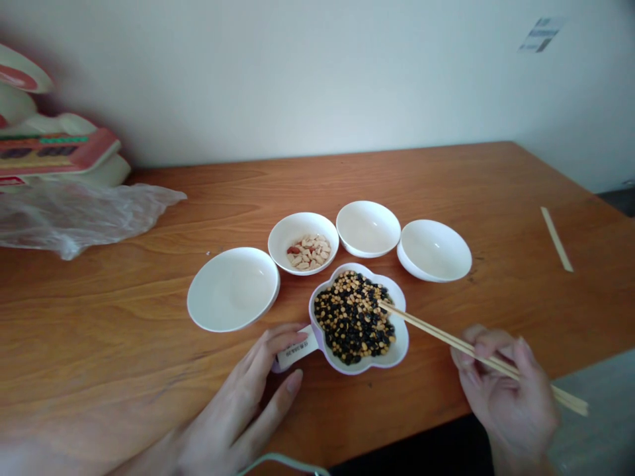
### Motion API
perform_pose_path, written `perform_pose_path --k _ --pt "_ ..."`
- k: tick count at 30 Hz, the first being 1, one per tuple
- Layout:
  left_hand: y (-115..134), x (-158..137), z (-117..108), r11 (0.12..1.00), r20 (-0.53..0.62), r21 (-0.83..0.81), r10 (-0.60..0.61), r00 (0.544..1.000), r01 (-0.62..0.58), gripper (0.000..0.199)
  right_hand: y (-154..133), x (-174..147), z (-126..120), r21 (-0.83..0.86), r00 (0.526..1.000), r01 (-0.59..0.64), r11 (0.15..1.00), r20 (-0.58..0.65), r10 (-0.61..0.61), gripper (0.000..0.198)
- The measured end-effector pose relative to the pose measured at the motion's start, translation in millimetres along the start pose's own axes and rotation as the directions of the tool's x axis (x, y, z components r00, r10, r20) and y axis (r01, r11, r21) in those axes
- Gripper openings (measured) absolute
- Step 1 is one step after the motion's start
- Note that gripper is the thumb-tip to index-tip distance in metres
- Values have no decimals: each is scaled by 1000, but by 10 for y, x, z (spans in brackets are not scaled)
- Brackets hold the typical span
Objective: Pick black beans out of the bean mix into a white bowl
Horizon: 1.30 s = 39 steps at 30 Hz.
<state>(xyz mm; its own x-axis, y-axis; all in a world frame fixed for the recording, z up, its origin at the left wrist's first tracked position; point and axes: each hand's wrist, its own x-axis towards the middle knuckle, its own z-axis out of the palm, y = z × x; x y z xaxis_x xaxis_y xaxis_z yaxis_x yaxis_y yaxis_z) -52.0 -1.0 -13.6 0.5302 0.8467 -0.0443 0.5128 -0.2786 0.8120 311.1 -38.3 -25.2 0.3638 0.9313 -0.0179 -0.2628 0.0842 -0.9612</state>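
A flower-shaped white bowl with a lilac rim (403, 356) holds a mix of black beans and small yellowish beans or kernels (354, 314). My left hand (251, 380) has its fingers over the bowl's labelled handle (297, 350), with the thumb on the near side. In my right hand (510, 383) is a pair of wooden chopsticks (441, 335), held slantwise. Their tips are close together at the right part of the beans; whether a bean is between them I cannot tell.
Behind the flower-shaped bowl stand white bowls in an arc: left bowl (233, 291), bowl with pale seeds (280, 241), back bowl (367, 228), right bowl (434, 250). A paper strip (556, 239) lies right. Plastic film (114, 215) and a toy (59, 145) occupy the left.
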Motion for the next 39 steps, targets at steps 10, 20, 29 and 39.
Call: perform_pose_path --k 10,20,29,39 --pt "25 -19 -57 998 9 -64 -13 1000 13 57 -4 12 -35 46 1000 -13 999 -4 13 55" --pt "43 -51 -86 994 50 -75 -80 996 83 45 19 57 -10 34 998 -63 997 18 63 44" --pt "62 -13 -56 995 -13 -66 -76 997 75 38 57 48 15 52 999 -31 998 11 31 44" --pt "126 32 -5 989 -70 -89 -127 989 120 31 27 97 74 132 998 20 991 -54 -13 43"
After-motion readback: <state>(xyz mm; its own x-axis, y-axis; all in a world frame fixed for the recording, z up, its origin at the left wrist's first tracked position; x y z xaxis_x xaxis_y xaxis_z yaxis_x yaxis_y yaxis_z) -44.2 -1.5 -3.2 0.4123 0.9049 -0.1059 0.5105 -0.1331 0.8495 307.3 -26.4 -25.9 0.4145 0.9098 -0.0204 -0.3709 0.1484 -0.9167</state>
